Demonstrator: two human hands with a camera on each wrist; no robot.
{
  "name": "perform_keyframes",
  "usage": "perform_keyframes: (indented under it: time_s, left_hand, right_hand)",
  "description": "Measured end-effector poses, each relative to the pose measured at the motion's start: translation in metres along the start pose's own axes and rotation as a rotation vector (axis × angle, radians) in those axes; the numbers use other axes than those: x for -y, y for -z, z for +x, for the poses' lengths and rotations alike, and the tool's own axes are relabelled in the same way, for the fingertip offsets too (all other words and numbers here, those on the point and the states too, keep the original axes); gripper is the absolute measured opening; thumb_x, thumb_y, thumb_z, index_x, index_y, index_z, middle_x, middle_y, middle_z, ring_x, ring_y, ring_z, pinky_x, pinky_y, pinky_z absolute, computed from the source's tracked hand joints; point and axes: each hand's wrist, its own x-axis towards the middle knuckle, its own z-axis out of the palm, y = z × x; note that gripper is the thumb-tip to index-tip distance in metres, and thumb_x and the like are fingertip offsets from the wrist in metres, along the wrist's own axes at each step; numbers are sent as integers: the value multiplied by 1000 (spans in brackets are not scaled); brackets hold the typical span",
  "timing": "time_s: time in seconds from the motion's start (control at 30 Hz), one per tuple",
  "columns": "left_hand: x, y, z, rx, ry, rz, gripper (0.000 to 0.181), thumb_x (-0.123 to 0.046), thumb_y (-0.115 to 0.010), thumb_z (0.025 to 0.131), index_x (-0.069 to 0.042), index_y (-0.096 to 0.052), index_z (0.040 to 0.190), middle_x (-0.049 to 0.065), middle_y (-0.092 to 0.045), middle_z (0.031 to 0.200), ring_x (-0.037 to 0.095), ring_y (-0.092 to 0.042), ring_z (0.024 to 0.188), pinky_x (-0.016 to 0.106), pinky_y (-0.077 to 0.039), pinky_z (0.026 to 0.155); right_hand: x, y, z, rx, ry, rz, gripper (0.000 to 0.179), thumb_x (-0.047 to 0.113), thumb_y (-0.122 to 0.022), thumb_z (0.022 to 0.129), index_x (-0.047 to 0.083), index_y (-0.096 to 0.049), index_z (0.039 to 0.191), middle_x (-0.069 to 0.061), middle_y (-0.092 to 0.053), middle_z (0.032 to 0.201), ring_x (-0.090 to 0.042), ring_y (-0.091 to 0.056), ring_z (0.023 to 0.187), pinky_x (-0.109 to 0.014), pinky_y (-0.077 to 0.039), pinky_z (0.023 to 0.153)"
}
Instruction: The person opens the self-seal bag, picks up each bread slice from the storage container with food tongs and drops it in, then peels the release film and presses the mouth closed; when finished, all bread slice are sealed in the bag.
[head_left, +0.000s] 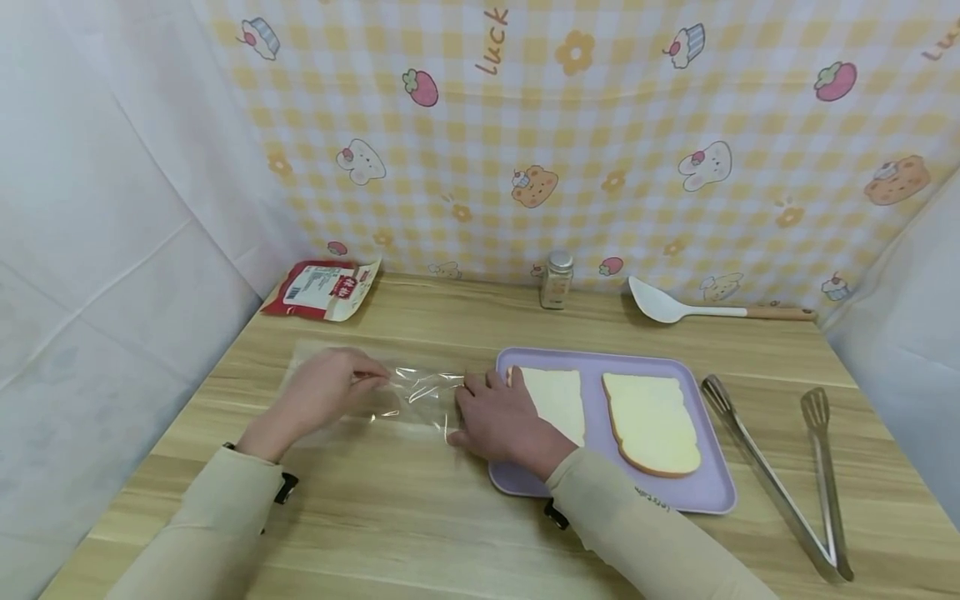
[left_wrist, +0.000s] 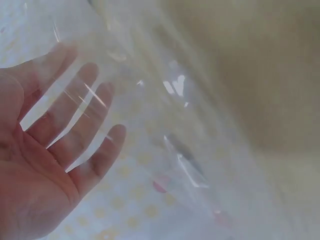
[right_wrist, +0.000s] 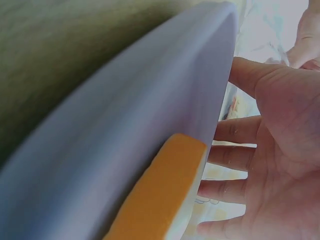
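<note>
A clear, glossy plastic film (head_left: 420,398) lies on the table between the hands, creased and catching the light. My left hand (head_left: 326,387) pinches it between thumb and forefinger. In the left wrist view, that hand (left_wrist: 65,130) shows through the film, other fingers loosely extended. My right hand (head_left: 498,417) is at the film's right end, over the left rim of a lilac tray (head_left: 592,487). Its fingers (right_wrist: 235,157) are spread and fairly straight in the right wrist view. On the tray lie a left bread slice (head_left: 558,400), partly covered by the right hand, and a right bread slice (head_left: 652,425).
A red and cream food packet (head_left: 318,290) lies at the back left. A small shaker jar (head_left: 557,282) stands by the patterned cloth. To its right lies a white spatula (head_left: 660,304) with a wooden handle. Metal tongs (head_left: 780,483) lie spread right of the tray.
</note>
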Motion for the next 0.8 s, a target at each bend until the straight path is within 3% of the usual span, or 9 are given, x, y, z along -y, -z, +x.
perform_keyframes:
  time_s: [0.27, 0.67, 0.8]
  left_hand:
    - [-1, 15, -2, -78, -38, -7, 12, -11, -79, 94, -10, -84, 105, 9, -82, 105, 31, -78, 101, 52, -61, 87]
    - [1, 22, -6, -31, -35, 15, 13, 0, -77, 93, -7, -82, 103, 9, -81, 102, 24, -75, 92, 48, -61, 84]
    - [0, 19, -5, 17, -25, 17, 15, 1, -75, 93, -5, -81, 106, 8, -79, 99, 22, -72, 91, 47, -60, 83]
  right_hand:
    - [-1, 0, 0, 18, 0, 20, 63, 61, -66, 98, 19, -60, 144, -1, -52, 158, -33, -47, 144, -65, -28, 121]
    - [-2, 0, 0, 25, -3, 38, 64, 62, -65, 98, 19, -59, 145, -2, -49, 162, -34, -45, 146, -67, -26, 122]
    - [-2, 1, 0, 33, -5, 47, 66, 62, -65, 98, 18, -58, 147, -2, -48, 162, -34, -44, 147, -67, -25, 123]
